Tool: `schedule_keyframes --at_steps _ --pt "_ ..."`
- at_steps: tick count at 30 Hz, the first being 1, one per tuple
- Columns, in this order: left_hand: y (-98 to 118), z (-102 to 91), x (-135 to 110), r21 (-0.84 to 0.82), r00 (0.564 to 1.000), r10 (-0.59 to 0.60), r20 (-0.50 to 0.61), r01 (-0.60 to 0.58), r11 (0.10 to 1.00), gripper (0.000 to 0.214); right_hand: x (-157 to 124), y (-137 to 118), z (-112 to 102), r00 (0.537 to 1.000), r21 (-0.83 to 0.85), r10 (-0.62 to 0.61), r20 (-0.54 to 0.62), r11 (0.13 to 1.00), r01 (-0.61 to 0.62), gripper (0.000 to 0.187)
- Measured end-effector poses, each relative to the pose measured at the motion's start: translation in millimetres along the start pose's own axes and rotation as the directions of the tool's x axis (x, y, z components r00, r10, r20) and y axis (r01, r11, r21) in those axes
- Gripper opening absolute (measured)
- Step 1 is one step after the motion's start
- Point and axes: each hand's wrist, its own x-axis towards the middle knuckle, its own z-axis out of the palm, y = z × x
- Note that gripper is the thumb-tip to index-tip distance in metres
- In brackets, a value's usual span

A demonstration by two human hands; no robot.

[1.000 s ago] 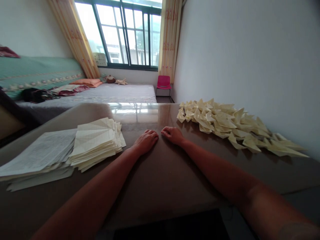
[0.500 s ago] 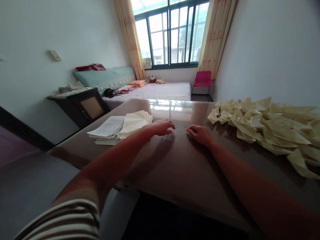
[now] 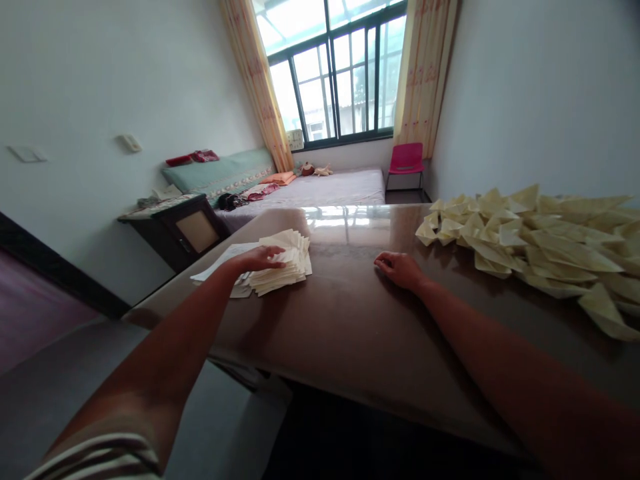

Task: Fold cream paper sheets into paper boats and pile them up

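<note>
My left hand (image 3: pixel 257 257) reaches out to the left and rests, fingers stretched, on top of a stack of creased cream paper sheets (image 3: pixel 284 270). Under and beside that stack lies a flatter pile of printed sheets (image 3: pixel 215 265). My right hand (image 3: pixel 399 269) lies palm down on the glossy brown table (image 3: pixel 345 313), fingers loosely curled, holding nothing. A large heap of folded cream paper shapes (image 3: pixel 530 243) covers the table's right side, a short way from my right hand.
Beyond the table stand a bed (image 3: pixel 320 188) with cushions and clothes, a dark bedside cabinet (image 3: pixel 175 227) at the left, a pink chair (image 3: pixel 406 160) under the window, and curtains. A white wall runs along the right.
My left hand left the table's middle and moved left onto the stack of creased sheets. The view swung left. My right hand stayed in place.
</note>
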Motion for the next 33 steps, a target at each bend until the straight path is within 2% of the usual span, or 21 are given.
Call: schedule_keyframes --at_steps 8,14,18,22,24,26,28,29,30,32,33 --pt "-3 3.1 -5 -0.011 0.998 0.023 -0.059 -0.023 1.0 0.066 -1 -1 -2 1.0 0.026 -0.008 0.012 1.0 0.008 0.021" --pt "-8 13.8 0 0.111 0.985 -0.049 -0.163 0.068 0.991 0.042 1 0 -1 1.0 0.049 -0.005 0.01 0.999 0.005 0.022" --pt "5 11.1 2 0.22 0.969 -0.048 -0.242 0.103 0.97 0.035 1 -1 0 1.0 0.056 -0.008 -0.008 0.998 0.008 0.021" --pt "42 7.8 3 0.312 0.931 0.01 -0.364 0.112 0.944 0.042 -2 -6 -1 0.998 0.068 -0.022 -0.051 0.997 0.026 0.021" --pt "70 12.2 3 0.353 0.921 0.092 -0.378 0.052 0.934 0.042 -3 -11 -4 0.996 0.08 -0.043 -0.077 0.996 0.049 0.022" --pt "101 21.6 4 0.385 0.915 0.188 -0.358 -0.039 0.922 0.039 -4 -16 -6 0.992 0.094 -0.079 -0.097 0.992 0.089 0.03" --pt "131 34.5 4 0.407 0.903 0.306 -0.302 -0.168 0.898 0.034 -6 -20 -9 0.98 0.093 -0.144 -0.136 0.983 0.158 0.054" --pt "145 41.4 4 0.422 0.879 0.401 -0.258 -0.271 0.865 0.031 -6 -20 -10 0.971 0.081 -0.181 -0.157 0.977 0.195 0.066" --pt "158 48.3 4 0.425 0.865 0.445 -0.231 -0.322 0.846 0.029 -7 -20 -11 0.961 0.064 -0.216 -0.174 0.971 0.23 0.075" --pt "178 60.6 6 0.425 0.848 0.492 -0.197 -0.379 0.822 0.028 -7 -17 -12 0.948 0.045 -0.273 -0.162 0.958 0.284 0.076" --pt "186 65.6 7 0.423 0.839 0.513 -0.183 -0.404 0.811 0.028 -7 -14 -13 0.947 0.057 -0.296 -0.122 0.951 0.304 0.066"
